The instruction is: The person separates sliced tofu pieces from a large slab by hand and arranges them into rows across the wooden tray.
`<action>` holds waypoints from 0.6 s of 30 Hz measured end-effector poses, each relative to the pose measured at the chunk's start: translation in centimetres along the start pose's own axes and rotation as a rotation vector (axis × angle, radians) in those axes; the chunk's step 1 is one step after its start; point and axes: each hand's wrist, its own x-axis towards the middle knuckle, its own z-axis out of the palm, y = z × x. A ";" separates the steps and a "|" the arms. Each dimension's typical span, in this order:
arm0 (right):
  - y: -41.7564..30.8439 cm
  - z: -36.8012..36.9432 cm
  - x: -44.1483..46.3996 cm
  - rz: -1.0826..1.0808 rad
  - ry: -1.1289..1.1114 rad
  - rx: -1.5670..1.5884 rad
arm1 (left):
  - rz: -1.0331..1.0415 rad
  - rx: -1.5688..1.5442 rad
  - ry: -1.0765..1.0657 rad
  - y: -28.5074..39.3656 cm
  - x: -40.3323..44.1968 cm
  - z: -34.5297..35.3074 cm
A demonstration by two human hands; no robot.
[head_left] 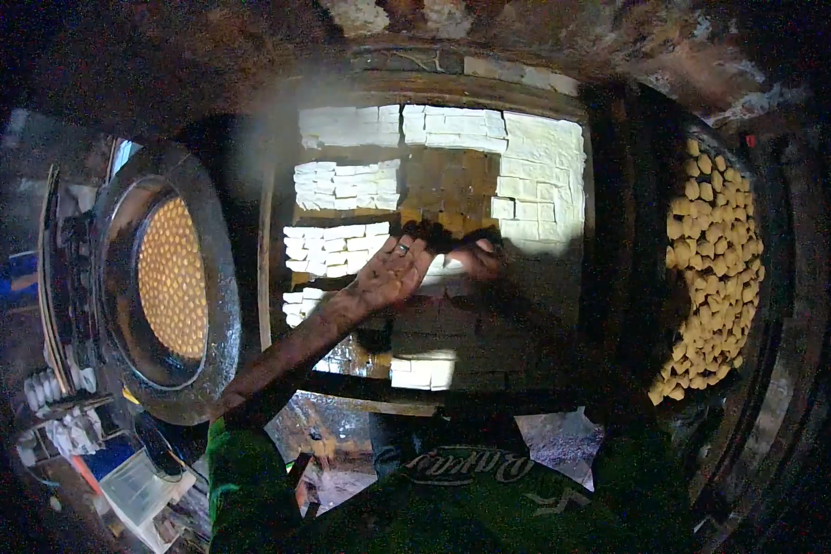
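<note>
A white block [448,266] sits between the two hands, just beside the left fingers and against the right hand's fingertips; whether it rests on the tray or is lifted, I cannot tell. The left hand [390,272] is spread open, palm up, with a ring [403,249] on one finger and nothing lying in the palm. The right hand [482,260] is in deep shadow with its fingers bent toward the block; how firmly it grips, if at all, I cannot tell.

Under both hands is a wide brown tray [448,189], bare just beyond the fingertips. To the left of the left hand lie short stacked rows of white blocks [343,185]. Beyond the right hand and to its right is a white slab [545,152] scored into pieces. Nearer the body than the hands, another white patch [423,370] catches the light.

Well left of the left hand stands a dark pan [222,309] full of round golden pieces [173,277]. Well right of the right hand is a heap of yellow chunks [716,277].
</note>
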 end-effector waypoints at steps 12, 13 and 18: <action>2.2 -0.9 1.1 -0.178 0.005 0.128 | -0.054 -0.344 0.089 -1.0 1.4 -5.4; 2.4 0.7 -0.2 -0.037 -0.202 0.292 | -0.042 -0.307 0.130 -1.1 1.2 -5.3; 3.0 4.7 -3.2 0.155 -0.302 0.413 | -0.029 -0.195 0.221 -0.6 0.4 -4.1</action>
